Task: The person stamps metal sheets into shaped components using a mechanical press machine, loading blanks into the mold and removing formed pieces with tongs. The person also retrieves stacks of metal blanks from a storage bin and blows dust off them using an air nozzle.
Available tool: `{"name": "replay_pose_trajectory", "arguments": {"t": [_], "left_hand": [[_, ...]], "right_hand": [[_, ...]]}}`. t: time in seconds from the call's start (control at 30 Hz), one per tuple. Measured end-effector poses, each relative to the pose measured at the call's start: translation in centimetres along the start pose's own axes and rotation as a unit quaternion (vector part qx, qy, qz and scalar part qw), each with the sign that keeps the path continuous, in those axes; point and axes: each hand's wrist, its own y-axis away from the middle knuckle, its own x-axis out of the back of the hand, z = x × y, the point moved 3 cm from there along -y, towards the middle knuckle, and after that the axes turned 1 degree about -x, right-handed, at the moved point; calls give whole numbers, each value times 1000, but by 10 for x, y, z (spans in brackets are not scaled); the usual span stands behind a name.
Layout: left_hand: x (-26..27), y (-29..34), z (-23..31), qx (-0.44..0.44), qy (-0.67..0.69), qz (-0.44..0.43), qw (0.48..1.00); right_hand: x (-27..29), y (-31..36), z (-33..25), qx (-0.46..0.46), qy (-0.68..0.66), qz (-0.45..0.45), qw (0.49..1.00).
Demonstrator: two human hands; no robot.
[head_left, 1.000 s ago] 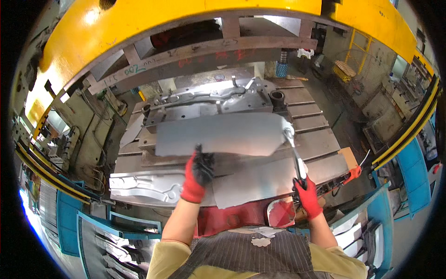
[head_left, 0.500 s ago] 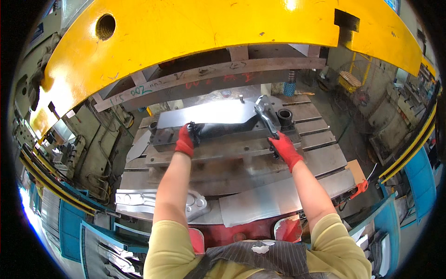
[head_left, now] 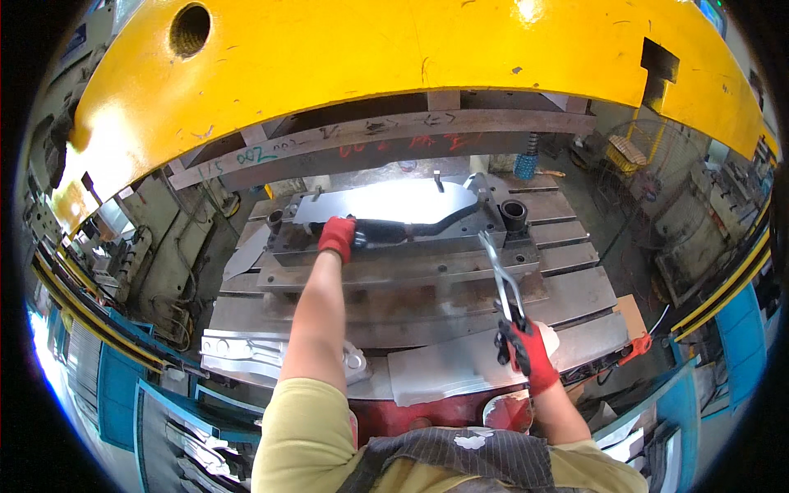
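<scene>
A shiny flat metal blank (head_left: 386, 202) lies on the dark lower die (head_left: 394, 256), between small upright pins at its back edge. My left hand (head_left: 335, 237), in a red and black glove, is at the blank's front edge towards the left; its fingers blend into the dark die, so their grip cannot be made out. With my right hand (head_left: 528, 349), gloved alike, I hold silver tongs (head_left: 503, 283). Their jaws point away from me, apart from the blank, in front of the die's right end.
Above the die hangs the yellow press ram (head_left: 370, 49) with a steel upper beam (head_left: 386, 127). More flat blanks (head_left: 460, 366) lie at the bed's near edge, beside a formed metal part (head_left: 246, 349) at left. Blue racks (head_left: 156, 411) stand below. A fan (head_left: 649, 164) stands far right.
The tongs have come off the blank's right end, and my right hand has drawn them back towards me. The blank sits slightly further right. My left hand stays near its front edge.
</scene>
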Motion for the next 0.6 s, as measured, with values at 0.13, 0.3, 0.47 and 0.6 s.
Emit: {"name": "replay_pose_trajectory", "arguments": {"t": [0.13,0.3,0.47,0.6], "left_hand": [[51,105,45,12,-7,197,980],[54,243,6,-137,359,286,878],[63,386,-108,16,498,517,696],[-22,528,-261,292,331,440,782]], "right_hand": [[52,62,54,56,22,102,993],[221,164,179,101,99,324,935],[384,187,341,-139,251,366,886],[126,176,126,-221,169,195,941]]}}
